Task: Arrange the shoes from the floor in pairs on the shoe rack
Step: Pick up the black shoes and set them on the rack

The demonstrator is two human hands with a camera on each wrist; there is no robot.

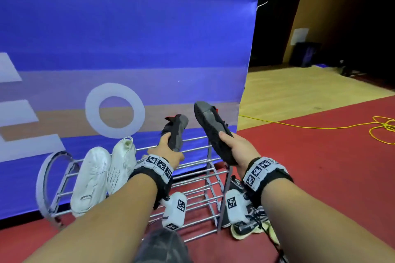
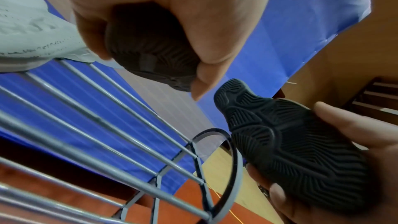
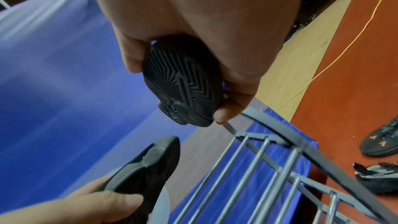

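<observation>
My left hand (image 1: 166, 149) grips a dark grey shoe (image 1: 175, 132) with a red tab, held over the top bars of the grey metal shoe rack (image 1: 192, 168). Its ribbed sole (image 2: 150, 47) fills my fist in the left wrist view. My right hand (image 1: 235, 147) grips the matching dark shoe (image 1: 210, 126), sole turned up and toe pointing away, just right of the rack's end. That sole (image 3: 183, 83) shows clearly in the right wrist view. Two white sneakers (image 1: 102, 171) lie side by side on the rack's left part.
A blue banner (image 1: 128, 38) stands right behind the rack. More dark shoes (image 3: 379, 144) lie on the red floor to the rack's right, one with a pale sole (image 1: 250, 228). A yellow cord (image 1: 320, 127) runs across the floor further right.
</observation>
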